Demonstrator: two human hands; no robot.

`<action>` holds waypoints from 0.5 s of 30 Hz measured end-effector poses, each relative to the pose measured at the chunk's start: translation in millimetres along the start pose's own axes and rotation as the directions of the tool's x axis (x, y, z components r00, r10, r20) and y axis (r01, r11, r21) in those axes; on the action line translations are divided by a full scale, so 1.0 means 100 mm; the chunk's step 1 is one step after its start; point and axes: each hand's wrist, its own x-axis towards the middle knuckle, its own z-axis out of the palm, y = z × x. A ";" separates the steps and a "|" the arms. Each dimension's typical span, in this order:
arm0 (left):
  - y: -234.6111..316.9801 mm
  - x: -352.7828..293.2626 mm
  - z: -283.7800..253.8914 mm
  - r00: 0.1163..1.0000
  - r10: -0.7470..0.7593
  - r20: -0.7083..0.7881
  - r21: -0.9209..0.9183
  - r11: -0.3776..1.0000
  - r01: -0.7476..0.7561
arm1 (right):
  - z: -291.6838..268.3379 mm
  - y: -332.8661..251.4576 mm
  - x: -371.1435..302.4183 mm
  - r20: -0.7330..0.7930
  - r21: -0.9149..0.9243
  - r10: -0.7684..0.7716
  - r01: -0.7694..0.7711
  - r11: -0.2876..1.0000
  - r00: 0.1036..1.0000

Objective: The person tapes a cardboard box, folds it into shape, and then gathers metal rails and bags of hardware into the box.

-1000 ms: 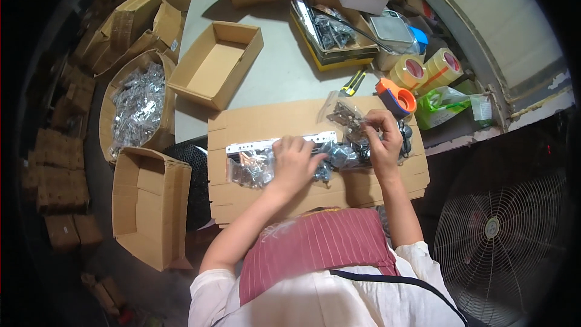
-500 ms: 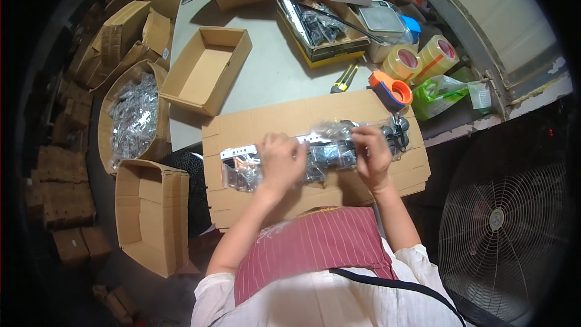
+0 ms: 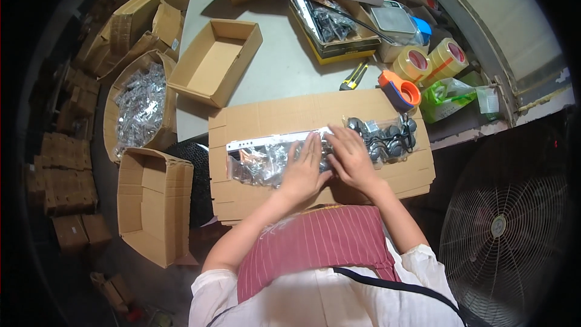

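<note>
A white metal strip with holes [image 3: 260, 142] lies across the flattened cardboard [image 3: 266, 203]. Clear bags of small metal hardware [image 3: 263, 165] sit along its near side. My left hand [image 3: 304, 168] rests on these bags, its fingers stretched toward the strip. Close beside it, my right hand [image 3: 352, 160] lies with fingers extended over the strip's right end and the bags. What is under both palms is hidden. To the right of that hand, round black parts that look like casters [image 3: 393, 137] lie in clear plastic.
An open cardboard box [image 3: 237, 66] stands on the grey table [image 3: 275, 66]. Beyond the cardboard are a yellow-black cutter [image 3: 354, 77], an orange tape dispenser [image 3: 400, 91] and tape rolls [image 3: 413, 63]. A box of bagged parts [image 3: 139, 106] is at left; a fan [image 3: 498, 226] stands at right.
My hands have come together over the middle of the bags, the left moving right and the right moving left. The blurred clear bag by my right hand is down. The view has shifted slightly.
</note>
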 end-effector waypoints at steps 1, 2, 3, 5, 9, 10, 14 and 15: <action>0.03 -0.01 -0.01 0.999 0.001 0.046 -0.001 1.000 0.000 | 0.08 0.02 0.00 0.067 -0.047 -0.018 0.022 0.999 0.998; 0.03 -0.03 -0.02 0.999 0.006 0.046 0.001 1.000 -0.006 | 0.15 0.05 -0.06 0.114 -0.045 -0.028 0.033 0.998 0.993; 0.01 -0.06 -0.06 0.998 0.009 0.070 -0.005 1.000 -0.009 | 0.15 0.08 -0.08 0.112 -0.042 -0.033 0.038 0.998 0.993; -0.01 -0.11 -0.09 0.996 0.006 0.091 -0.007 1.000 -0.006 | 0.09 0.19 -0.14 0.157 0.018 -0.111 0.110 0.994 0.981; 0.03 -0.21 -0.01 0.999 0.042 0.028 0.003 0.999 -0.042 | 0.07 0.19 -0.16 0.091 0.113 -0.148 0.138 0.984 0.985; 0.03 -0.21 0.00 0.999 0.032 0.004 -0.064 0.997 -0.032 | 0.09 0.19 -0.16 0.079 0.128 -0.160 0.149 0.980 0.984; -0.06 -0.13 -0.14 0.991 -0.002 -0.131 -0.383 0.922 -0.049 | 0.20 0.24 -0.26 0.065 0.045 -0.159 0.156 0.987 0.985; -0.12 -0.07 -0.23 0.984 -0.015 -0.175 -0.523 0.849 -0.080 | 0.20 0.25 -0.26 0.059 0.037 -0.154 0.152 0.988 0.986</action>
